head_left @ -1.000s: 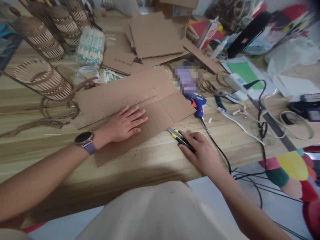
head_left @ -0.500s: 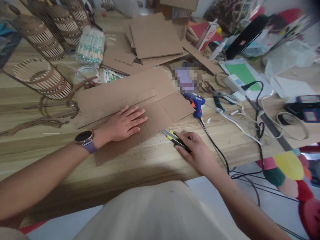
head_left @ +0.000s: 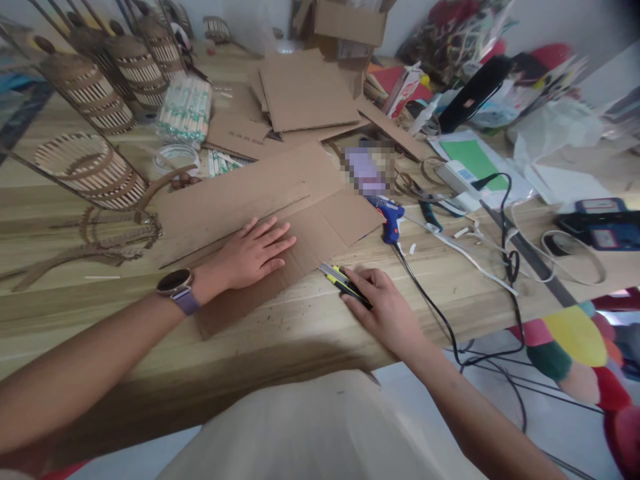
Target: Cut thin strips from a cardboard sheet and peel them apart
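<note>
My left hand (head_left: 255,255) lies flat with fingers spread on a creased sheet of cardboard (head_left: 300,233). A watch with a purple strap is on that wrist. In my right hand (head_left: 385,307) is a yellow and black utility knife (head_left: 345,285), its tip pointing left beside the cardboard's near edge. Whether the tip touches the cardboard, I cannot tell. Under the left fingers runs the edge of an overlapping cardboard flap (head_left: 240,210). A blue glue gun (head_left: 393,220) lies just past the sheet's right corner.
Slatted cylindrical baskets (head_left: 93,170) stand at the left, near a bagged bundle of sticks (head_left: 185,110) and a tape roll (head_left: 176,160). Cardboard pieces (head_left: 310,90) are stacked behind. A power strip (head_left: 459,179), black cables (head_left: 425,293) and pliers (head_left: 430,217) lie to the right.
The knife has shifted slightly left with my right hand, and less of its blade seems to stick out. My left hand stays flat on the cardboard. The camera view has tilted up a little.
</note>
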`<control>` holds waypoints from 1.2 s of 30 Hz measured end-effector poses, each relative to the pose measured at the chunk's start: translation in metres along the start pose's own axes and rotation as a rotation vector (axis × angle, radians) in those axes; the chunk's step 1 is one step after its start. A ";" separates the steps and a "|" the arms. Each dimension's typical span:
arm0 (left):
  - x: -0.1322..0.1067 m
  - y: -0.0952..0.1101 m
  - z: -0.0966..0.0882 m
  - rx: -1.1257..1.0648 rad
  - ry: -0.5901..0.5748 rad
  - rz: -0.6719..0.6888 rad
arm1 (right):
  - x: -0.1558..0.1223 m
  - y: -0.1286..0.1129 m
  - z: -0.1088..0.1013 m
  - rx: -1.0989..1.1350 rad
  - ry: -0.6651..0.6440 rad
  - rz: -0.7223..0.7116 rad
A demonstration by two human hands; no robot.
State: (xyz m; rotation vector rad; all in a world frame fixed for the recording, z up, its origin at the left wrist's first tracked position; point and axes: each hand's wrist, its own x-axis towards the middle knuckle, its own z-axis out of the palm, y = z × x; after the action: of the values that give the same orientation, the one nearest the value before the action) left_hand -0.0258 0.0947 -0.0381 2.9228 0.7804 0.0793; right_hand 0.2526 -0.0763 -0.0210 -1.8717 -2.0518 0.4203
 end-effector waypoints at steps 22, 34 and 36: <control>0.008 0.002 0.001 0.023 0.005 -0.044 | -0.006 -0.014 0.005 -0.020 -0.047 -0.038; -0.073 -0.046 0.000 0.015 0.038 0.122 | -0.003 -0.013 0.006 -0.016 -0.020 -0.038; -0.078 -0.046 0.006 0.020 0.023 0.107 | -0.003 -0.016 0.009 -0.022 -0.008 -0.062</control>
State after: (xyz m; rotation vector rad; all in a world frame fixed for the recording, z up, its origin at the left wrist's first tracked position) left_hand -0.1153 0.0950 -0.0519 2.9865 0.6303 0.1154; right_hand 0.2349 -0.0810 -0.0229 -1.8158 -2.1217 0.3910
